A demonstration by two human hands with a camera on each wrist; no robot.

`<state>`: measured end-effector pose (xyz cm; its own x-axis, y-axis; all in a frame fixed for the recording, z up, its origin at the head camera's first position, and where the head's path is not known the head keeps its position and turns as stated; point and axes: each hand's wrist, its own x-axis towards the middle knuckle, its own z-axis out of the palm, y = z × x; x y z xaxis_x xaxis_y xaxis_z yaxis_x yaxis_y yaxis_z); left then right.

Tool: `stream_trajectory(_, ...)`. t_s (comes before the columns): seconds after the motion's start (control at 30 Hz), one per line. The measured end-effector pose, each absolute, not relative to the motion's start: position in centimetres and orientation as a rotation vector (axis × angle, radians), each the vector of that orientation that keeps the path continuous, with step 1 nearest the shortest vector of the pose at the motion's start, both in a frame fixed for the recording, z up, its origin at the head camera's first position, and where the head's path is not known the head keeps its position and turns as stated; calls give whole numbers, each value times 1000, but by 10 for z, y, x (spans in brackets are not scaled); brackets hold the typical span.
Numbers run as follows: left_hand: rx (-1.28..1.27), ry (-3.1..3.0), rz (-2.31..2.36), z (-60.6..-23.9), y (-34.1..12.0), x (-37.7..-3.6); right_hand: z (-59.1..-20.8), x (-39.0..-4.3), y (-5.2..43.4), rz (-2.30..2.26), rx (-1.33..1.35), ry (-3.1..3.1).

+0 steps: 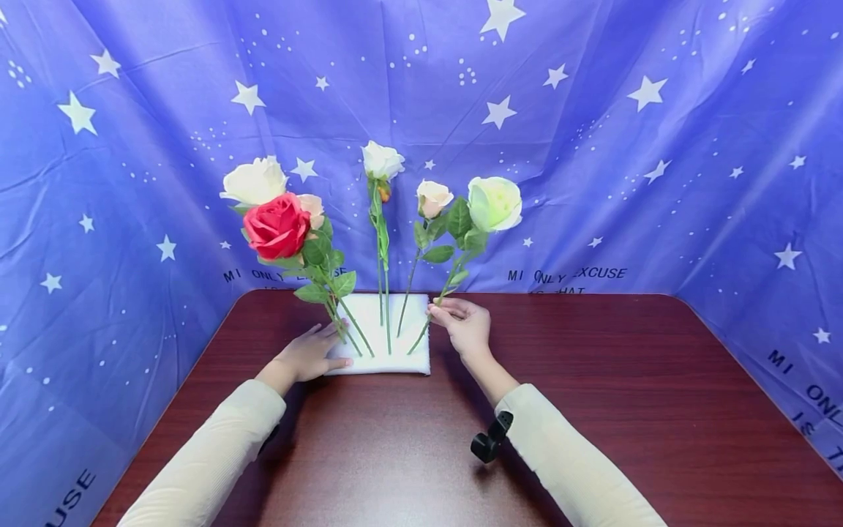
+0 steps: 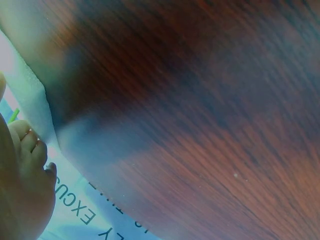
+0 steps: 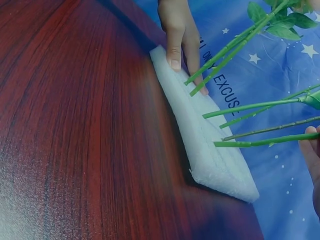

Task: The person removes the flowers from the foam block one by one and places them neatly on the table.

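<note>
Left hand [image 2: 22,195]: cut by the left wrist view's left and bottom edges; only a few fingers [image 2: 31,142] show, out of focus.
Right hand [image 3: 311,165]: cropped at the right wrist view's right edge.
Foam block [image 1: 382,333]: left corner covered by the left hand.
Blooms: outside the right wrist view; stems [image 3: 260,107] only.
Backdrop lettering [image 1: 566,275]: lower line hidden behind the table [image 1: 593,380].

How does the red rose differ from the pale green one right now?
The red rose is deep red; the green rose is pale greenish white. The red rose leans left over the foam block, the green rose leans right. The right hand pinches the green rose's stem, while nothing holds the red rose's stem; the left hand rests on the block beside it. Both stems stand stuck in the block.
</note>
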<state>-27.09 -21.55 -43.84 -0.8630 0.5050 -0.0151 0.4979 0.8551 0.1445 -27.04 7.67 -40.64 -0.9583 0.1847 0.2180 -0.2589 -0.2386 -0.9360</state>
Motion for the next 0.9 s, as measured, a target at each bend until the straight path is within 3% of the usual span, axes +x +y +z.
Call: stream_trajectory(0.9,780,2982,228,-438,-214,-271,-409,-273,81,2361,-2,-1555)
